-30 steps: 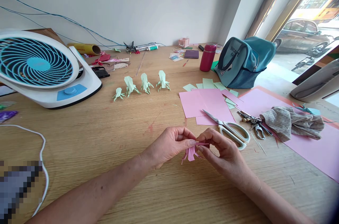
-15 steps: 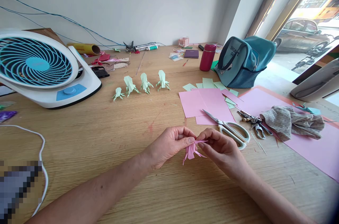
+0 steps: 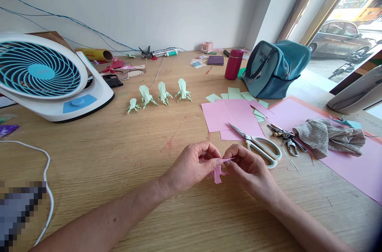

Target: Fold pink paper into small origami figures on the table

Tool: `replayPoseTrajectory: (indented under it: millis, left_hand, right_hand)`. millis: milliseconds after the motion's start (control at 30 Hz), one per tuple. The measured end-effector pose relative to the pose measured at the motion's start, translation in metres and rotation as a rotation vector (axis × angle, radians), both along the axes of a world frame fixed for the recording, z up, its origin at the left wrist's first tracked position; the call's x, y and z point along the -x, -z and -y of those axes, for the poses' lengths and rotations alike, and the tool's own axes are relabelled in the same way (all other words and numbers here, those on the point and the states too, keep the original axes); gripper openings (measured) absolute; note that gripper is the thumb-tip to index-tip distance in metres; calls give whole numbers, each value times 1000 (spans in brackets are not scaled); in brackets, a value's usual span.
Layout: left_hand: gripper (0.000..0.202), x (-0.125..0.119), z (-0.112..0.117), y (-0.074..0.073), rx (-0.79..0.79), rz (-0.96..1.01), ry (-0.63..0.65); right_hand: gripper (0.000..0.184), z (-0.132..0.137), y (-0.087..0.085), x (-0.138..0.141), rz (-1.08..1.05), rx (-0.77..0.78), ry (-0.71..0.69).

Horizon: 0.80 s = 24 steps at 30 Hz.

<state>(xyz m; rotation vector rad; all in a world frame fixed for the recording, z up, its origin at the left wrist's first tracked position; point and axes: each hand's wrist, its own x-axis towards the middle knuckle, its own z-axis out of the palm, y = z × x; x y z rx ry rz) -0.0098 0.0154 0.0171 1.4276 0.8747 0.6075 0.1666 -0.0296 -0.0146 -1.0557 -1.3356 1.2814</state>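
A light-brown wood-grain table meets a plain white wall. At five o'clock from mid-view, the left hand pinches a small folded pink-paper figure; the right hand holds its pointed end between thumb and fingertips. Half a second ago its thin legs splayed clearly; now they are mostly hidden. From it, four pale-green folded-paper figures stand between ten and eleven o'clock, white-handled metal scissors lie toward two, a teal fabric bag toward one.

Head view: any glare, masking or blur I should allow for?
Head view: daylight bleaches the scene around the car; head view: pixel blocks mask the lower left corner; head view: the folded pink paper shows no obvious motion blur.
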Motion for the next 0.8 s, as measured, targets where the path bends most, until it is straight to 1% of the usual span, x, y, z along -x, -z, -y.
replayPoseTrajectory:
  millis: [133, 167, 233, 300, 400, 533, 700, 800]
  left_hand:
    - [20, -1, 3, 1, -28, 51, -11]
    - [18, -1, 4, 2, -41, 69, -19]
    - [15, 0, 5, 2, -85, 89, -28]
    - [12, 1, 6, 1, -190, 69, -37]
    - [9, 5, 6, 0, -401, -36, -57]
    - [8, 8, 4, -1, -548, -129, -50]
    - [8, 11, 1, -3, -743, -157, -27]
    - [8, 11, 0, -5, -856, -167, 19]
  right_hand:
    - [14, 2, 3, -1, 178, -185, 97]
    - [14, 2, 3, -1, 200, -213, 124]
    - [14, 2, 5, 0, 200, -214, 144]
    - [14, 2, 6, -1, 168, -166, 130]
    - [16, 0, 6, -2, 91, -87, 70]
    - [16, -2, 2, -5, -25, -17, 7]
    - [22, -1, -4, -14, -5, 160, -62]
    - [30, 0, -6, -17, 20, 204, -92]
